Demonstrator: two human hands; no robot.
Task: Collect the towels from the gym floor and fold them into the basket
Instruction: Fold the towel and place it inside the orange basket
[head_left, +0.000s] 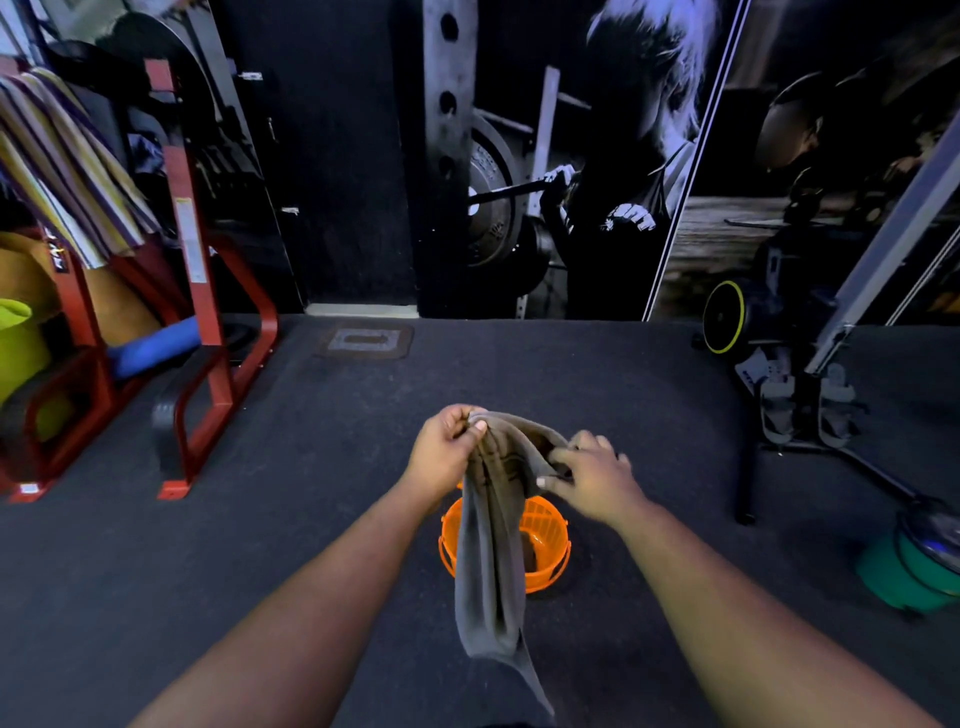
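Both hands are up in front of the body, a little apart, and each one holds the same grey towel (491, 545): the left hand (445, 451) pinches its top corner between thumb and fingers, and the right hand (589, 480) grips the upper edge just beside it. From this edge the towel hangs down long and loose, directly above the orange basket (545, 540) which stands on the dark gym floor (260, 545). It looks soft, light and not slippery, so I judge the two top corners are the best places to hold for a clean fold. Something dark lies in the basket; I cannot tell what. A red rack (200, 291) stands well apart on the left, a black machine (795, 395) on the right, and neither seems to block the way.
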